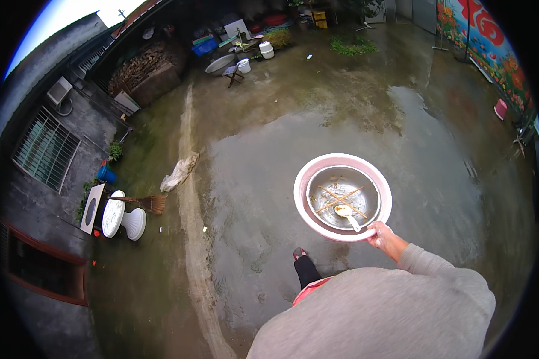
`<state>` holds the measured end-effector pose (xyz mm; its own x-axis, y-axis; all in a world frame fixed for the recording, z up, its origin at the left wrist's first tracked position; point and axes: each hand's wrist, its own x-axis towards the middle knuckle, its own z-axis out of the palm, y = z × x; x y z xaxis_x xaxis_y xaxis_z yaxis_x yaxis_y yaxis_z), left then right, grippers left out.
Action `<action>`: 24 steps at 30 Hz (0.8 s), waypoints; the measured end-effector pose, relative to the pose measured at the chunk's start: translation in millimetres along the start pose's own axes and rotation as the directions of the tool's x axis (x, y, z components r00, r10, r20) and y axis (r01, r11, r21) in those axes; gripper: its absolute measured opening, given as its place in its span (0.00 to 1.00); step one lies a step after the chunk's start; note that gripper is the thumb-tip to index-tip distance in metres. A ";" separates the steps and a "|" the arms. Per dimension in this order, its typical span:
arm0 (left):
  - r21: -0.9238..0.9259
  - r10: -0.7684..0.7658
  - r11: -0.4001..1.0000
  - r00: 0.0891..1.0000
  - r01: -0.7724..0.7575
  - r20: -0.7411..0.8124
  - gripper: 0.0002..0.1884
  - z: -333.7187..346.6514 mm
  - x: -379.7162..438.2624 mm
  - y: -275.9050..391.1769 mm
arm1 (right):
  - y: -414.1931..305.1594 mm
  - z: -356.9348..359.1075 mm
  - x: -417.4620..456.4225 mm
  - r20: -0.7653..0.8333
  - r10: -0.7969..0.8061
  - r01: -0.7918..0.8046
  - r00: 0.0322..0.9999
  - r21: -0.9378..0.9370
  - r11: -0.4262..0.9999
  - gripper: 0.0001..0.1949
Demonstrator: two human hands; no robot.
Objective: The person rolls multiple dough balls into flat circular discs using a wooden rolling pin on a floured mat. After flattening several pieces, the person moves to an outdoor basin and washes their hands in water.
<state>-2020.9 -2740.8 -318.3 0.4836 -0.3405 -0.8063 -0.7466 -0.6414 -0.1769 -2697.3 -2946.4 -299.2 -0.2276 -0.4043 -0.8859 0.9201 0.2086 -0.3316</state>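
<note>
My right hand (381,235) grips the near right rim of a pink plastic basin (300,188) with a white edge, carried in front of me over the wet ground. Inside it rests a stainless steel bowl (341,176) with food residue on its bottom. Two wooden chopsticks (353,194) lie crossed in the bowl. A white spoon (353,221) with orange-brown residue lies there too, its handle against the bowl's near side. My left hand is out of view.
Wet concrete (269,179) spreads around me. At left stand a white round pedestal table (113,214) tipped over, a straw broom (152,204) and a crumpled sack (179,172). Farther off are a folding stool (232,75), a white bucket (244,66) and a pink bucket (500,109).
</note>
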 end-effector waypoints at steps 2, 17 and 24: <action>-0.070 0.012 0.997 1.000 -0.012 -0.010 0.17 -36.6 33.0 32.2 | -4.0 69.2 14.2 0.052 0.021 -0.021 0.998 -0.007 1.000 0.13; -0.050 0.811 0.209 0.202 -0.977 -0.548 0.16 -633.6 119.9 678.6 | -36.2 471.1 170.5 -0.016 -0.063 0.064 0.998 0.050 0.997 0.13; 0.361 0.661 0.734 0.726 -0.575 -0.189 0.21 -700.4 345.9 544.2 | -7.8 676.6 319.4 -0.147 0.078 -0.055 0.986 0.151 0.987 0.11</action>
<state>-1939.9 -3689.2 -298.3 -0.0561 -0.8015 -0.5954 -0.9912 -0.0269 0.1296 -2561.4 -3679.7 -360.0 -0.1999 -0.2517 -0.9469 0.9687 0.0942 -0.2295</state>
